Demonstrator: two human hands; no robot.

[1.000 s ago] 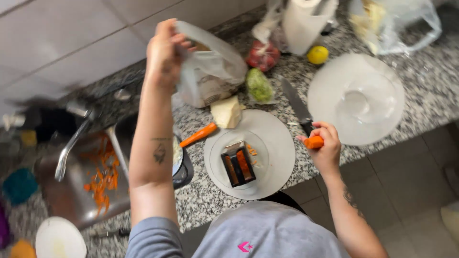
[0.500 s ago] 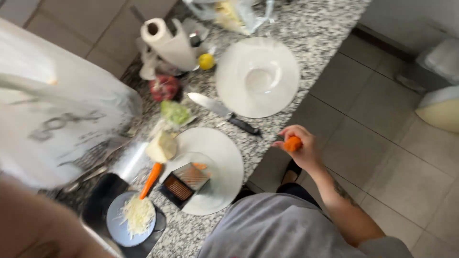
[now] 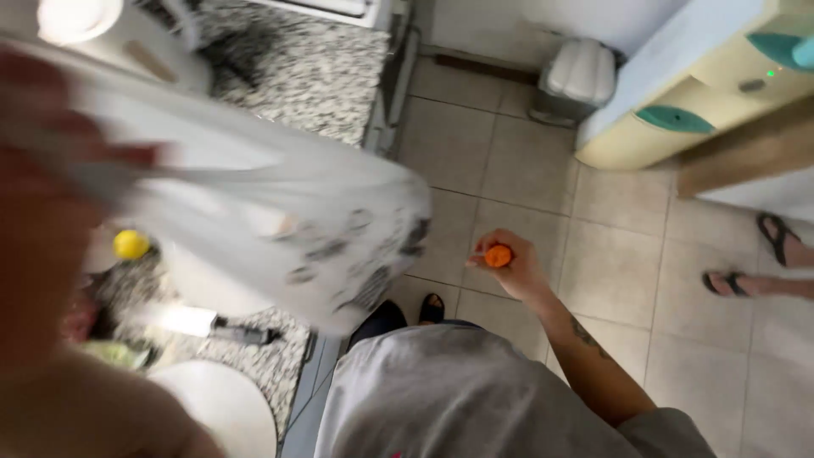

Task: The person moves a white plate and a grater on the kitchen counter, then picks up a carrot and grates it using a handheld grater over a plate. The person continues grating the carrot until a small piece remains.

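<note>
Bag held high, carrot stub over the floor

The tiled floor fills the right half of the view, with a speckled worktop along the left. A white bin stands on the floor by the wall, and another person's sandalled feet show at the right edge.

A large white plastic bag hangs blurred across the middle, in front of the worktop. The left hand holds it up at its gathered top, close to the camera and out of focus; the fingers seem closed on the plastic, though the blur hides the exact grip.

On the worktop below the bag lie a white plate, a knife with a dark handle, and a small yellow fruit.

The right hand is stretched out over the floor, well apart from the worktop. Its fingers pinch a short orange carrot stub, which shows between thumb and fingertips
</note>
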